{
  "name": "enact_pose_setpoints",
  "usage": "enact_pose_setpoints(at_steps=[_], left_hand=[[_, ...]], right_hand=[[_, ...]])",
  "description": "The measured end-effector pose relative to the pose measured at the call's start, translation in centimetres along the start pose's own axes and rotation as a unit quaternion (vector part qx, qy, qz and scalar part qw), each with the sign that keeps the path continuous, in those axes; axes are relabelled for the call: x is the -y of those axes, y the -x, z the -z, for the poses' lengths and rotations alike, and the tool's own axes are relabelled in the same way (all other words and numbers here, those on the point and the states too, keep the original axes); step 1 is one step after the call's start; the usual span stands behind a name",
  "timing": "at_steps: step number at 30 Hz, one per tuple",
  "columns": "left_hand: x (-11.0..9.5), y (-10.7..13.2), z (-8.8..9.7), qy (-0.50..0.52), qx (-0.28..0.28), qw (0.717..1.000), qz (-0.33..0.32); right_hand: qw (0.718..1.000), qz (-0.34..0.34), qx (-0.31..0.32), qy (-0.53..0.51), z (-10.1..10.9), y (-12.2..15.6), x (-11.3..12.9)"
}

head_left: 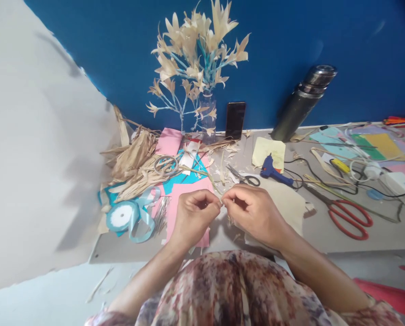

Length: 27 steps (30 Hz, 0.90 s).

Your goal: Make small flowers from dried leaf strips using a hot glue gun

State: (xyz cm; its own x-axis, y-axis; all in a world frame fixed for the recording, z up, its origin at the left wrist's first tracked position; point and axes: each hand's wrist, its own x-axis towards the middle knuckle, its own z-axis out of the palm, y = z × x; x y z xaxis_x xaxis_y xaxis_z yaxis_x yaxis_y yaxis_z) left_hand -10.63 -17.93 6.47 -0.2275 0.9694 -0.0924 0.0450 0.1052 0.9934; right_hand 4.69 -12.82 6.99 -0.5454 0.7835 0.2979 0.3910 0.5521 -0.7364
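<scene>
My left hand and my right hand meet above the front of the table, thumb and forefinger of each pinched together. Whatever small piece lies between the fingertips is too small to name. A thin greenish strip runs down toward the fingertips, but I cannot tell if it is held. Just beyond my hands lie small scissors with black handles. Pink paper lies beneath my left hand, and a cream sheet is partly under my right hand.
Dried corn husks and a blue ribbon roll lie left. Husk flowers stand in a clear bottle beside a phone. Rightward are a blue glue gun, red-handled scissors and a leaning flask.
</scene>
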Motion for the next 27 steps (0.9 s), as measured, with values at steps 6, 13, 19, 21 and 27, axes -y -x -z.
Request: enact_pose_setpoints(at_steps=[6, 13, 19, 21, 27], left_hand=[[0.6, 0.1, -0.2, -0.062, -0.014, 0.997, -0.039], [1.1, -0.1, -0.4, -0.021, -0.01, 0.999, -0.022], [0.9, -0.2, -0.4, -0.005, -0.017, 1.0, -0.008], [0.9, -0.2, -0.3, 0.007, -0.008, 1.0, 0.002], [0.9, -0.3, -0.1, 0.026, 0.002, 1.0, 0.012]], right_hand=[[0.997, 0.031, 0.047, 0.053, 0.6, -0.1, -0.2], [0.998, 0.024, -0.014, 0.059, -0.7, 0.2, -0.5], [0.999, 0.008, -0.029, 0.034, -0.9, 0.1, -0.5], [1.0, -0.01, -0.026, 0.011, -0.8, 0.1, -0.5], [0.999, -0.028, -0.008, -0.023, -0.3, 0.0, -0.3]])
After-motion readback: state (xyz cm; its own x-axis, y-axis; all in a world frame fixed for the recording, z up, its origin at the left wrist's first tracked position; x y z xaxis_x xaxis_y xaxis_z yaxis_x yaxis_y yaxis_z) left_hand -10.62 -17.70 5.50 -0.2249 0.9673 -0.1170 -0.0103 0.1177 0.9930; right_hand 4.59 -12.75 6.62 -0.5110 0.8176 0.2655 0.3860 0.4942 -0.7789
